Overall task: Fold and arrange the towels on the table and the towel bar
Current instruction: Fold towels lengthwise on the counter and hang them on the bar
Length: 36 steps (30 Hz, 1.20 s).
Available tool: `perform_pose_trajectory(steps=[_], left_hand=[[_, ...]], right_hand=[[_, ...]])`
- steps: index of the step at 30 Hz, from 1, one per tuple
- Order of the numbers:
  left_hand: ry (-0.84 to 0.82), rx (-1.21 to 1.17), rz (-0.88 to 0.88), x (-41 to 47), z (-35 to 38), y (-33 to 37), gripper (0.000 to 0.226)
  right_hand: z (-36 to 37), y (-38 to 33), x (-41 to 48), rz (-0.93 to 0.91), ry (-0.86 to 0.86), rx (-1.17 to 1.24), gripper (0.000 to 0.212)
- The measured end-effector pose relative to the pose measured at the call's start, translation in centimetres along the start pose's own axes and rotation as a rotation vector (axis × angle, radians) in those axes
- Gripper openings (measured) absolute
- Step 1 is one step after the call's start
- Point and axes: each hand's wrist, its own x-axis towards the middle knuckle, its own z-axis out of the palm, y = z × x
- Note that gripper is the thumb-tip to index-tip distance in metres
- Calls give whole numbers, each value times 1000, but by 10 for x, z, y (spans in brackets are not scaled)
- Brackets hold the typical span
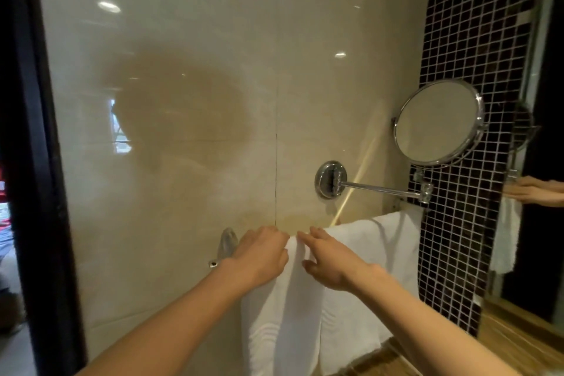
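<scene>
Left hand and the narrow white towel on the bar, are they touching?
Touching. In the head view the left hand curls its fingertips onto the top fold of the narrow towel, with no gap.

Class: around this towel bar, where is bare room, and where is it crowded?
Free: the wall above, between bracket and mirror mount. Crowded: left hand, right hand, narrow towel and wide towel fill the span to the mosaic tiles.

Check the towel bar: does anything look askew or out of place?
Yes. The left white terry towel is bunched into a narrow ridge at the top, between the left hand and right hand, while the right white terry towel lies spread flat. Nothing looks spilled or damaged.
</scene>
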Motion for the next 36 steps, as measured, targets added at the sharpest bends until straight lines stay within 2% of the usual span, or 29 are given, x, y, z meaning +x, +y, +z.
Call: perform_pose_trajectory(steps=[5,10,16,21,25,30,36], left_hand=[[-23,-33,121,24,19,24,29],[-92,34,166,49,33,45,44],[-58,-11,200,69,39,50,27],[-79,-37,208,79,35,47,21],[-81,-64,181,93,36,61,34],[-40,-19,194,123,49,90,34],[-22,33,225,150,64,117,43]], right_hand=[[-2,34,1,90,-18,-39,69],[-6,65,-3,119,-37,-94,69],[-8,81,0,124,-37,-88,69],[-10,85,2,123,-4,13,65],[-16,102,-1,194,65,80,64],[-26,147,7,301,25,33,69],[-27,176,16,321,7,-27,74]])
